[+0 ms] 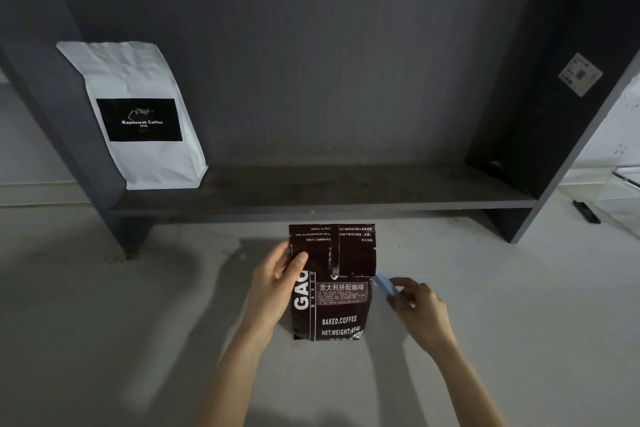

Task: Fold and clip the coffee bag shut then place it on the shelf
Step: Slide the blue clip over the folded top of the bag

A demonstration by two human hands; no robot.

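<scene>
A dark brown coffee bag (pixel 337 308) with white lettering stands upright on the pale floor in front of the shelf. Its top is folded forward and down over the front. My left hand (pixel 277 279) grips the folded flap at its left edge, thumb on the front. My right hand (pixel 420 305) holds a light blue clip (pixel 385 282) just right of the bag, the clip's tip close to the flap's lower right corner. The dark grey shelf board (pixel 346 191) runs just beyond the bag.
A white coffee bag (pixel 138 114) with a black label leans at the shelf's left end. Dark side panels (pixel 540 135) bound the shelf. A small black object (pixel 585 211) lies on the floor at far right, near white furniture.
</scene>
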